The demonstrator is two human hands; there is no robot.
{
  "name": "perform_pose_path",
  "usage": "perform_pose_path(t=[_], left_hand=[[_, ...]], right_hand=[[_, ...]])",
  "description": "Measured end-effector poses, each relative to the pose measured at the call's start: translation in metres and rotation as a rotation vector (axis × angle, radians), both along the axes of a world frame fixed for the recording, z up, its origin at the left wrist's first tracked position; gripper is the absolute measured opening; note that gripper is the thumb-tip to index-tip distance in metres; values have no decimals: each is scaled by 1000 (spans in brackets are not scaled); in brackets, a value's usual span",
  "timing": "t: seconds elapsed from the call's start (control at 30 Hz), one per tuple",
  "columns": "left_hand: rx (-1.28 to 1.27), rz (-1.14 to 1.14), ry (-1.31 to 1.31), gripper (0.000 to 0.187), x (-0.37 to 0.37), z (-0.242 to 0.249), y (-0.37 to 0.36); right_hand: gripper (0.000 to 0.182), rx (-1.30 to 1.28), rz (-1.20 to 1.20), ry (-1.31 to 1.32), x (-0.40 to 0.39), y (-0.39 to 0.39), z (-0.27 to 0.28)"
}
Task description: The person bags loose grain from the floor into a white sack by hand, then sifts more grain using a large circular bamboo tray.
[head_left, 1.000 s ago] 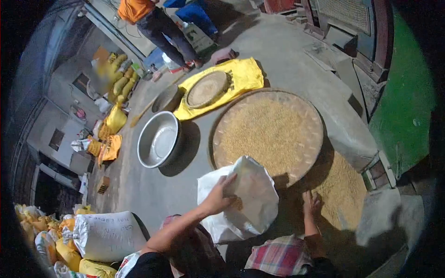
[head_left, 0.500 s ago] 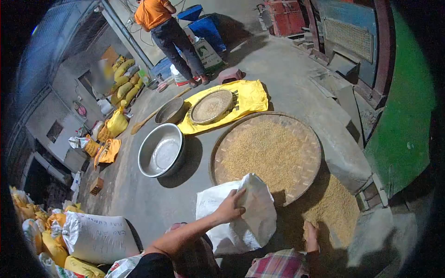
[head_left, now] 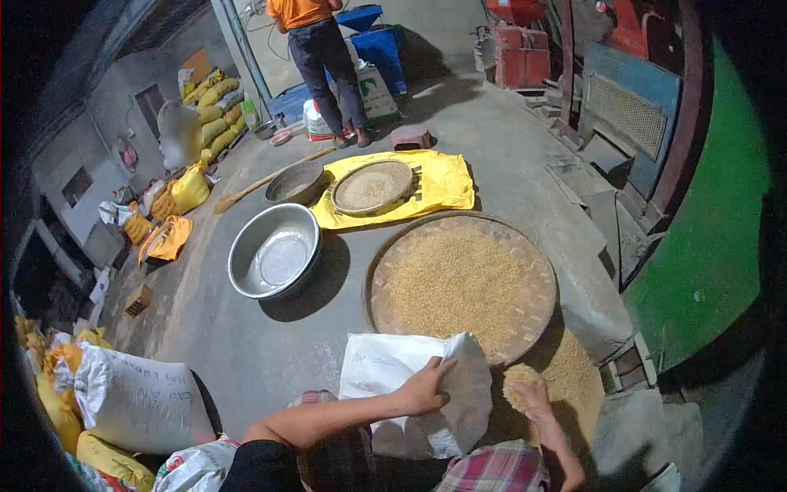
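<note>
**Mia:** What do you see from the head camera?

**Tom:** The left hand [head_left: 422,387] is closed on the top edge of a white sack [head_left: 402,385]. It pinches the cloth to keep the mouth open. The sack sits on the floor, right in front of the person.

**Mia:** And the other hand?

**Tom:** The right hand [head_left: 529,394] is cupped, with a heap of yellow grain [head_left: 518,379] sitting in it. It is up in the air, just beside the sack's opening.

**Mia:** Was it like that a second ago?

**Tom:** No. A second ago that hand was flat down on the grain pile [head_left: 574,381] on the floor, with the fingers spread. Half a second ago it was digging in. Now it has lifted, and it is full.

**Mia:** So what does that mean?

**Tom:** I think one scoop is picked up and is going toward the sack. A lot of grain is still on the floor, so I guess there are many scoops to go.

**Mia:** What else is around?

**Tom:** A big round woven tray [head_left: 537,283] with grain on it, touching the sack's far side. A shiny metal bowl [head_left: 246,254] is to the left. A person in an orange shirt [head_left: 299,10] stands far back.
</note>
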State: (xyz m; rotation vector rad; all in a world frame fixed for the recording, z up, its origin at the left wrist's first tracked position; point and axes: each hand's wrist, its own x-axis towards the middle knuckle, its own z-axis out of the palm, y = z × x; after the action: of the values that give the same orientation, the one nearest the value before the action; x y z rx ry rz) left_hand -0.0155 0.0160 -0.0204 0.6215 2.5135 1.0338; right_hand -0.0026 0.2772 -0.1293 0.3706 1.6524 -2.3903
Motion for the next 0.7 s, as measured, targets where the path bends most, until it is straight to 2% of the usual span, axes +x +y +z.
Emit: perform_pose_path(t=[0.1, 0.17, 0.27, 0.37, 0.63, 0.7], left_hand=[[8, 29, -14, 74, -2, 0, 4], [17, 34, -25, 74, -4, -3, 4], [33, 2, 31, 76, -10, -7, 1], [7, 10, 31, 76, -15, 0, -6], [66, 12, -65, 78, -11, 13, -21], [30, 1, -61, 78, -13, 13, -20]], right_hand=[[35, 85, 288, 101, -16, -38, 25], [30, 282, 394, 264, -30, -70, -3], [24, 716, 457, 583, -50, -121, -24], [22, 928, 455, 701, -50, -135, -33], [30, 1057, 367, 730, -31, -114, -46], [27, 847, 208, 441, -32, -105, -47]])
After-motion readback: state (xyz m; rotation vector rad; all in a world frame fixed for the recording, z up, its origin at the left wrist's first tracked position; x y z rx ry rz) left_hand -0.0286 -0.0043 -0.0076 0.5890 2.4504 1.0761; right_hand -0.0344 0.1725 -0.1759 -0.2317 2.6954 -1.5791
